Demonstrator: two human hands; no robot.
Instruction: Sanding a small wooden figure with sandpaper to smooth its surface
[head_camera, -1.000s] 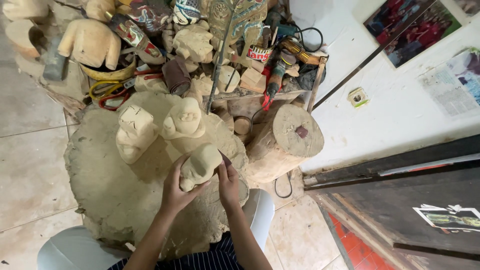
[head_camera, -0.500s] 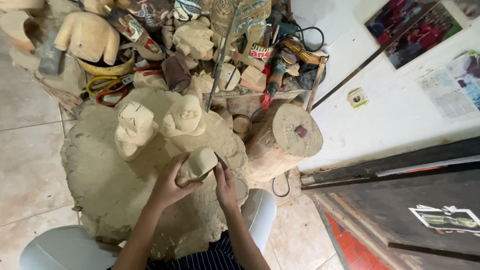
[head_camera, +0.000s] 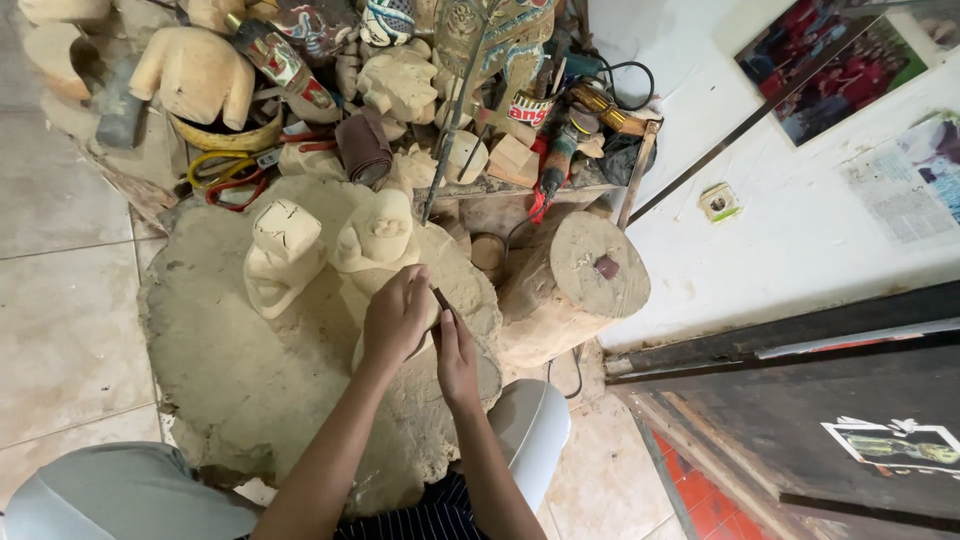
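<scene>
Carved wooden piece (head_camera: 432, 300), mostly hidden, sits over the sawdust-covered slab (head_camera: 230, 370), gripped closed by the left hand (head_camera: 397, 318), apparently to steady it, while the right hand (head_camera: 455, 355) pinches a dark tool (head_camera: 441, 299) against it, beside 1 log stump (head_camera: 580, 280).

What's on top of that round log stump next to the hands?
On the log stump, a small dark reddish block sits on its flat cut top. Nothing else shows there; what lies under the stump is covered.
</scene>
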